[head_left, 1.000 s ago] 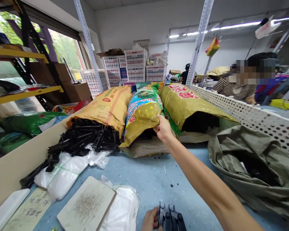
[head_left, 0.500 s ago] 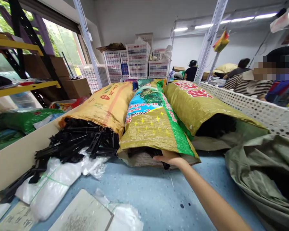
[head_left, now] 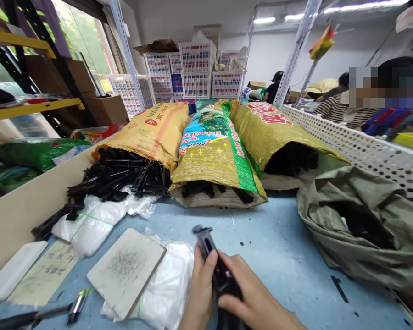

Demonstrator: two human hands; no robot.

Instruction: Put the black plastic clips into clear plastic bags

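- Left hand (head_left: pixel 198 286) and right hand (head_left: pixel 246 291) clasp a black plastic part (head_left: pixel 224 277), its near end cut off!
- Hammer (head_left: pixel 24 319), cropped at left!
- Olive cloth sack (head_left: pixel 325 229): inside too dark!

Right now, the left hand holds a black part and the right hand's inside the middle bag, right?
No: in the head view, the right hand is on the black part too, outside the middle bag. The left hand does hold it.
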